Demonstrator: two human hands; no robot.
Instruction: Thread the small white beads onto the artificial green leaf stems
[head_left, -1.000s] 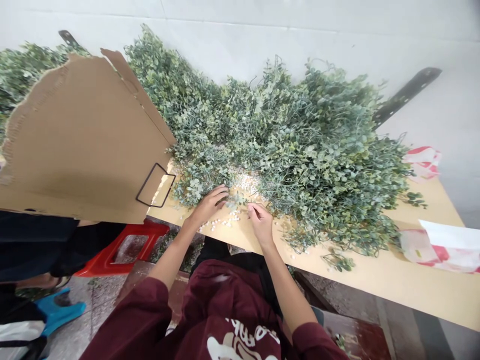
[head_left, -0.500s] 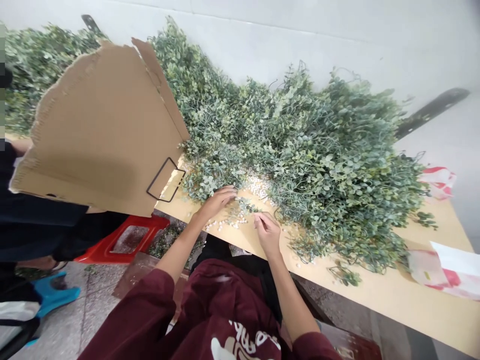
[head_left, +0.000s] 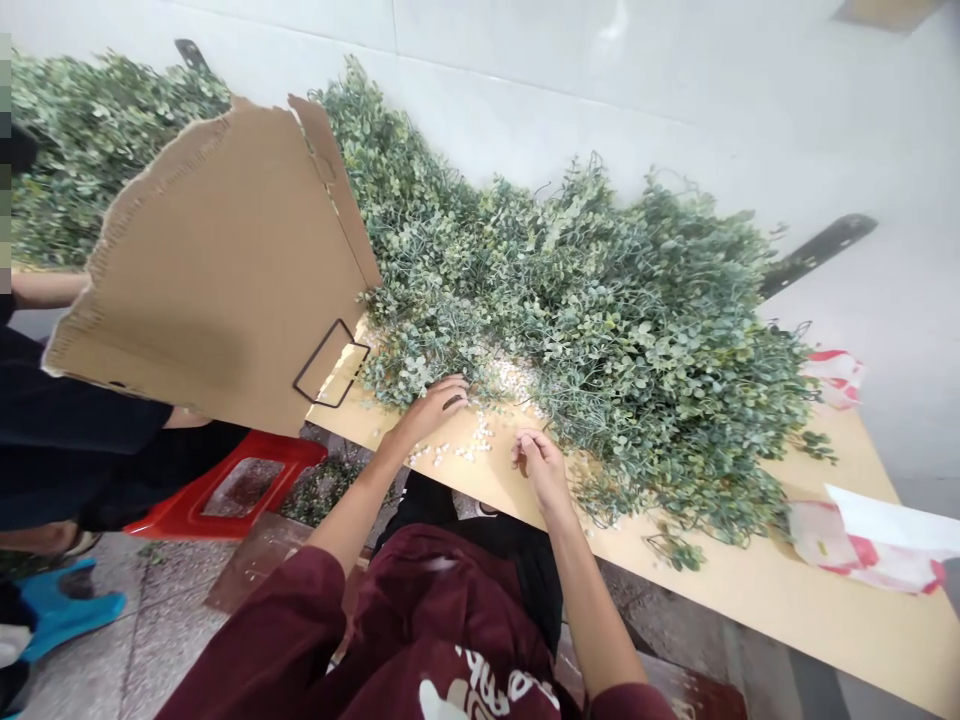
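Note:
My left hand (head_left: 441, 403) lies low over the table, palm down, its fingers stretched out at the edge of the artificial greenery (head_left: 600, 300). Its fingertips meet the small leaves, and a dark mark shows by the fingers. To the right, my right hand (head_left: 541, 462) is closed in a pinch just above the table. Whatever sits between its thumb and fingers is too small to make out. Small white pieces (head_left: 476, 435) are scattered on the table between my hands, and a denser heap of white pieces (head_left: 514, 378) lies against the leaves.
A torn cardboard sheet (head_left: 217, 250) stands at the left, with a person's arm (head_left: 49, 290) behind it. A red stool (head_left: 232, 490) stands below. Red-and-white plastic bags (head_left: 847, 545) lie on the table (head_left: 817, 620) at the right; a wall bounds the back.
The leafy sprig that lay between my hands is no longer there; leaves now show closer to the white heap. My right hand has moved slightly right and down. The view has shifted a little.

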